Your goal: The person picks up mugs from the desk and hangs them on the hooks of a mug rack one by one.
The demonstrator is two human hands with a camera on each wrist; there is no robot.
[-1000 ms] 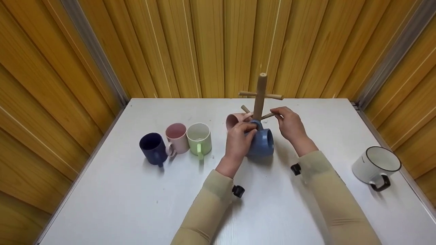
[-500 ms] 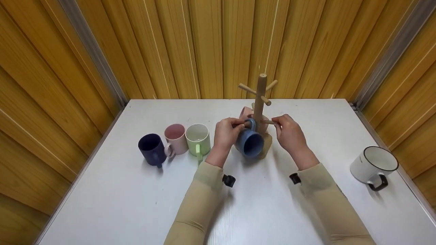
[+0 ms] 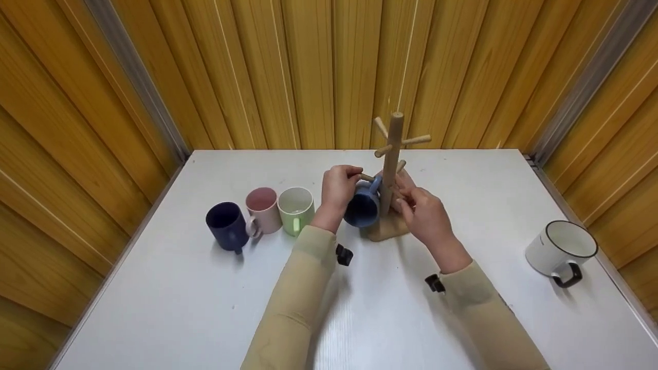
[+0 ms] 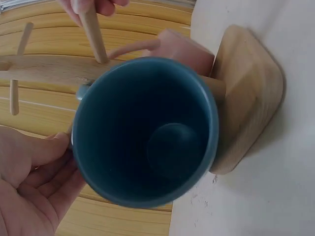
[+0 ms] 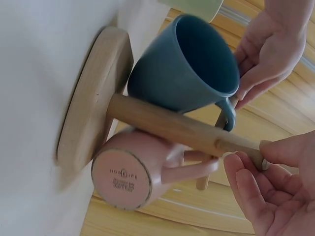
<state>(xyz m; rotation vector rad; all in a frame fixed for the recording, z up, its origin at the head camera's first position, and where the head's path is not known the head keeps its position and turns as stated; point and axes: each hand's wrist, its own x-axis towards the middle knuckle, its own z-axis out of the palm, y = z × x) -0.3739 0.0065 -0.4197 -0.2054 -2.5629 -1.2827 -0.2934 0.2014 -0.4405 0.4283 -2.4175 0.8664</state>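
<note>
Yellow panelled walls (image 3: 308,77) rise round a white tabletop (image 3: 380,318). Left hand (image 3: 339,190) and right hand (image 3: 429,218) each pinch 1 peg (image 5: 238,150) of a wooden stand (image 3: 393,133), fingertips drawn close. Blue mug (image 3: 363,206) hangs left of the stand, pink mug (image 5: 133,174) behind it; 3 mugs (image 3: 268,217) stand farther left; right of the stand, broad tabletop reaches a white mug (image 3: 550,252) near the side edge.

Long beige left sleeve (image 3: 285,308) on show, lightly creased, small black block (image 3: 344,255) at its inner cuff edge, bare left hand (image 3: 337,191) beyond it, and over to its right a matching right sleeve (image 3: 491,313) with a second black block (image 3: 435,283).
</note>
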